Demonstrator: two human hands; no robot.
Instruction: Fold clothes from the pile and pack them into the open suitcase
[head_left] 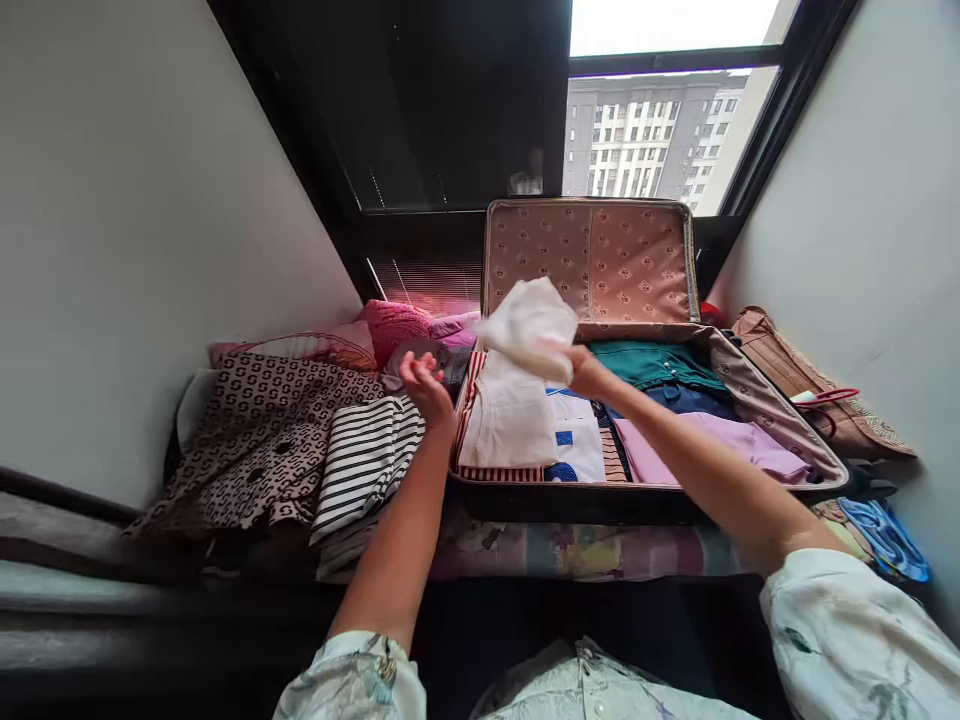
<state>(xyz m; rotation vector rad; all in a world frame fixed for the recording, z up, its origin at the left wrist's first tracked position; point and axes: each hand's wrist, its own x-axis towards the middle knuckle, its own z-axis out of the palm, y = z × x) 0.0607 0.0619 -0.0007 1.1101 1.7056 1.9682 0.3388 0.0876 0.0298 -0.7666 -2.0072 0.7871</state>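
A white garment (534, 318), blurred by motion, is gripped in my right hand (583, 368) above the open suitcase (600, 490). My left hand (427, 385) hangs beside the suitcase's left wall, fingers apart and nothing in them. Beneath the white garment lies another folded white cloth (504, 415) on red-and-white striped fabric (495, 474). Next to it inside the case are a white and blue piece (579, 435), a teal garment (660, 365), dark blue cloth (690, 400) and a lilac folded garment (709, 445).
Left of the suitcase lie a black-and-white striped garment (371, 450) and a brown patterned cloth (277, 430). Pink cushions (397, 330) sit behind them. A woven brown bag (810, 370) and blue straps (885, 540) are at the right. The raised lid (589, 260) stands against the window.
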